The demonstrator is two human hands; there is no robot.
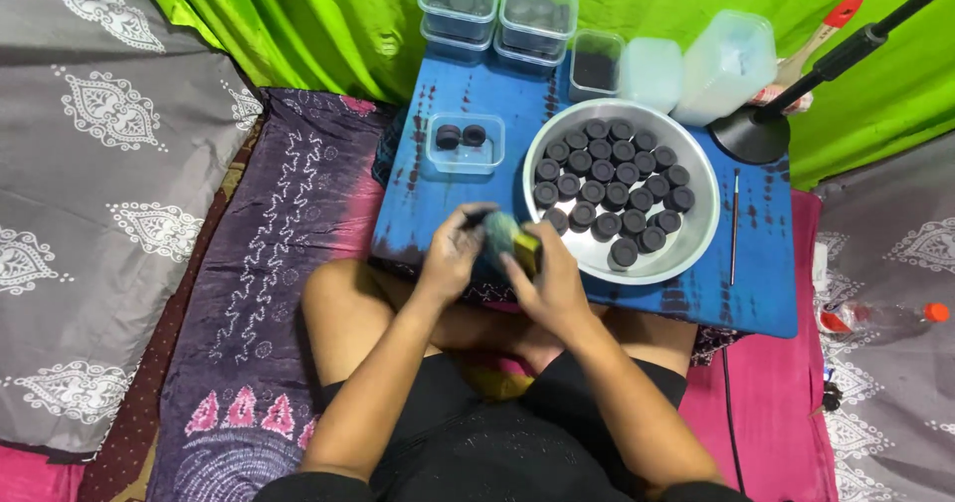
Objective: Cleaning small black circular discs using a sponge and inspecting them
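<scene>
Person: black top with faint speckled pattern, black shorts; arms bare, no sleeves; left hand (450,255) and right hand (553,285) ungloved.

Ahead of me: blue table (468,89) w/ metal bowl (696,248) of black discs (609,174), small clear tub (466,144), stacked lidded tubs (497,9), thin brush (735,225). Lamp base (751,134) at rt; plastic bottle (880,315) on floor.

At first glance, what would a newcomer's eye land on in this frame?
Probably the round metal bowl packed with small black discs, right of centre on the blue table. Next, the two hands, left hand and right hand, meeting over a green-and-yellow sponge at the table's near edge.
</scene>
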